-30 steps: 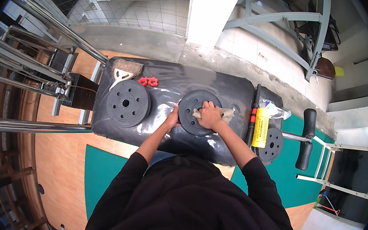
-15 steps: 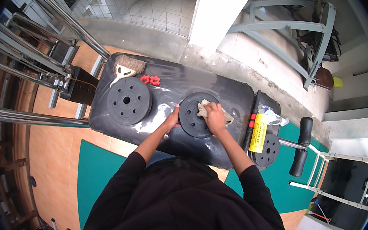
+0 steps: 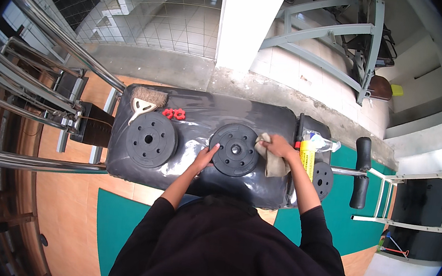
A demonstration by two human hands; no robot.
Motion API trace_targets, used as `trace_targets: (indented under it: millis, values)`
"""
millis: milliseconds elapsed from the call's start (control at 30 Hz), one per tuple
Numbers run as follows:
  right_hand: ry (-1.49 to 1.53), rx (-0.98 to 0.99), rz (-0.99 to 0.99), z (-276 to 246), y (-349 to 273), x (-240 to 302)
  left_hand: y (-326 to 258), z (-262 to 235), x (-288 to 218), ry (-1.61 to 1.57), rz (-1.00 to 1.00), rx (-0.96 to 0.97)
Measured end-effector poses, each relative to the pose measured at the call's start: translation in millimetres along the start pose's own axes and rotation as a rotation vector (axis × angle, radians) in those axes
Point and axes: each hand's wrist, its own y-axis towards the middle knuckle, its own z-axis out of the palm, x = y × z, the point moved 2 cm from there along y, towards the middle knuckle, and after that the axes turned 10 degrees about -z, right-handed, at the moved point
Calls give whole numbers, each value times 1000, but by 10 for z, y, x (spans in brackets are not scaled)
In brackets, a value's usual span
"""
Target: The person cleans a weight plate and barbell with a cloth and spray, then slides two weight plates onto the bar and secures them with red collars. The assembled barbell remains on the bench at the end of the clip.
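A round black weight plate (image 3: pixel 223 157) with a ring of holes and a metal-looking centre lies flat on the black padded bench (image 3: pixel 197 103). My left hand (image 3: pixel 205 157) grips its left rim, thumb along the edge; the fingertips are partly hidden. Beside the right rim, my right hand (image 3: pixel 280 146) pinches a beige cloth (image 3: pixel 276 166), which hangs loosely over the bench and touches the plate's edge. A second weight plate (image 3: pixel 163 145) lies to the left, beneath a pale-handled brush (image 3: pixel 142 107) and two red star-shaped knobs (image 3: pixel 173 114).
At the bench's right end are a yellow cylindrical container (image 3: pixel 306 158), a clear plastic bag (image 3: pixel 326 143), a black bar with red bands (image 3: pixel 299 133) and a third plate (image 3: pixel 323 182). Padded rollers (image 3: pixel 362 153) stick out beyond. Chrome rails (image 3: pixel 41 161) stand on the left.
My right hand has moved the cloth rightward off the plate's middle to its right edge, uncovering the centre. My left hand stays on the left rim. The view has shifted slightly.
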Motion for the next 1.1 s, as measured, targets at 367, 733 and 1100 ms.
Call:
trace_targets:
  millis: [367, 733, 1100]
  values:
    - [-256, -651, 166, 675, -471, 344, 30, -17, 122, -3, 147, -11]
    - [1553, -466, 673, 1936, -854, 863, -839, -291, 18, 234, -31, 171]
    - [1603, -267, 608, 1495, -1908, 963, -1491, 403, -230, 428, -211, 144]
